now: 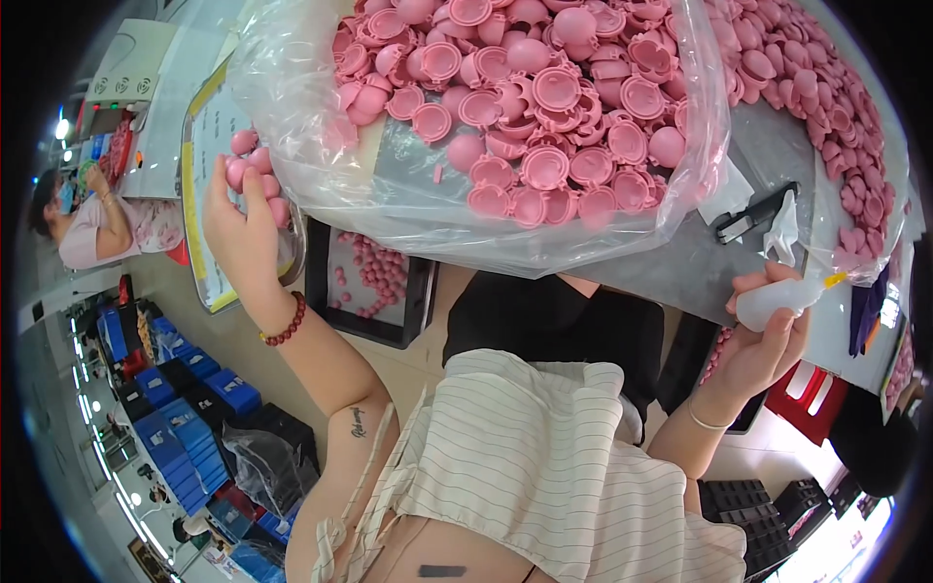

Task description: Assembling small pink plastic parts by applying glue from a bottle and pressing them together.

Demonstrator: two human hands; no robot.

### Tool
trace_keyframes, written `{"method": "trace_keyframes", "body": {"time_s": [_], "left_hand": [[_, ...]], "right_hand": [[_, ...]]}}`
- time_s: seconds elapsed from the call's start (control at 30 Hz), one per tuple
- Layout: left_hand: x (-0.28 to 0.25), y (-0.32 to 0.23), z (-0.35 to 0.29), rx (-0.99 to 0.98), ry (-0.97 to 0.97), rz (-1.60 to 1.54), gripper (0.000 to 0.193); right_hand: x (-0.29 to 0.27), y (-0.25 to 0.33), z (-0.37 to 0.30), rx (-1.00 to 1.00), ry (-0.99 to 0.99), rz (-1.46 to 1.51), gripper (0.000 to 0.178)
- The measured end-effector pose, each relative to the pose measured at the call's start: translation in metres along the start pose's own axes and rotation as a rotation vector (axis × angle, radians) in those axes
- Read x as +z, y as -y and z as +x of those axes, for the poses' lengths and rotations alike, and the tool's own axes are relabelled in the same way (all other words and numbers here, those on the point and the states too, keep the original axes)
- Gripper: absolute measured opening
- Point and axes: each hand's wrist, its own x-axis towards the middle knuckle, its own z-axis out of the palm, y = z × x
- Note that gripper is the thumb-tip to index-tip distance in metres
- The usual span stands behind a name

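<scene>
At the left, my left hand (240, 233) has its thumb and fingers closed around a small pink ball (236, 173). Several more pink balls (278, 211) lie right beside it, over a tray (202, 248) with a yellow edge. My right hand (753, 355) grips a translucent white squeeze bottle (768, 304), whose yellow tip points to the right. Between the hands, a clear plastic bag (505, 248) is spread on the table with a heap of pink half-shells (556, 89) inside it. Some shells lie cup-up, others dome-up.
A black tool (758, 212) and crumpled white tissue (780, 231) lie right of the bag. Another pile of pink shells (792, 83) covers the far right. A black bin (389, 328) of small pink pieces stands below the table edge. A co-worker (97, 228) sits far left.
</scene>
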Motion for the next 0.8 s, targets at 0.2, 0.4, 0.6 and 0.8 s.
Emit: {"method": "trace_keyframes", "body": {"time_s": [0.2,0.4,0.6,0.8], "left_hand": [[0.022,-0.080,-0.025,0.400,-0.034,-0.135,0.023],[0.055,-0.094,-0.028,0.524,0.240,-0.048,0.013],[0.029,-0.134,-0.073,0.664,0.305,-0.655,0.014],[0.054,-0.163,-0.128,0.705,0.868,-1.064,0.018]], "right_hand": [[0.004,0.003,0.000,0.012,-0.048,-0.006,0.051],[-0.005,0.001,-0.002,-0.010,-0.024,-0.008,0.048],[0.011,0.024,-0.020,0.046,-0.021,0.206,0.048],[0.013,0.027,-0.023,0.036,0.460,0.680,0.046]]}}
